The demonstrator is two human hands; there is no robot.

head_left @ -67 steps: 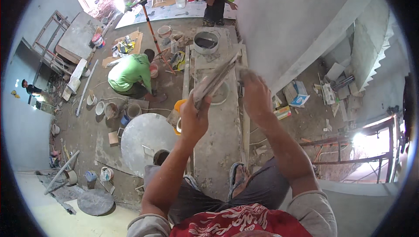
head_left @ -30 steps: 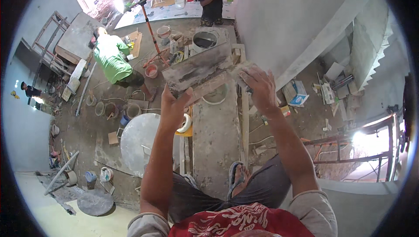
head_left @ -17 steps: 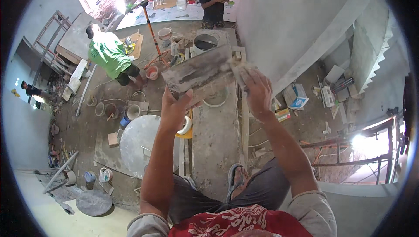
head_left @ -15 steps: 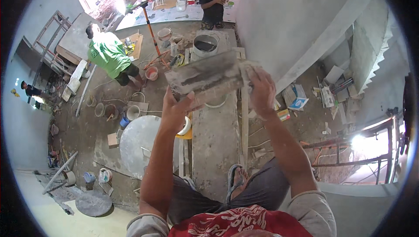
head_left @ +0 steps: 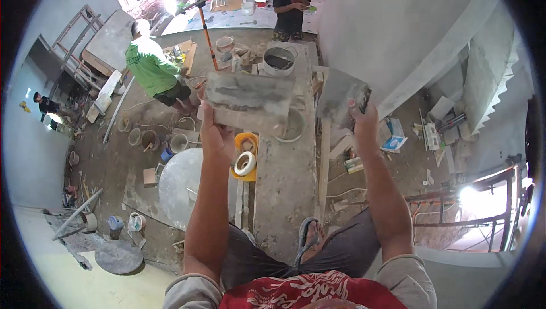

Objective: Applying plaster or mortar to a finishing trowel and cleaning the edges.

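Note:
My left hand (head_left: 217,134) is closed around the lower left edge of a rectangular board (head_left: 248,94) smeared with grey plaster. To the right, my right hand (head_left: 365,124) grips the dark handle of a plastering trowel (head_left: 336,97), its flat grey blade turned toward the board with a gap between them. Both tools are raised over a long, dirty plank (head_left: 284,189). Below the board, a bucket (head_left: 292,126) stands partly hidden by it. Farther off on the plank sits a larger bucket (head_left: 279,61) with dark grey contents.
A yellow container (head_left: 245,141) with a white ring-shaped roll stands left of the plank. Past it are a round grey disc (head_left: 182,187) and several buckets. A person in green (head_left: 151,64) stands left; one in black (head_left: 290,10) stands beyond. A wall (head_left: 392,30) rises to the right.
My right hand has moved right, away from the board's end, and the trowel blade now shows separately. The board has shifted left with my left hand. The person in black has raised a hand.

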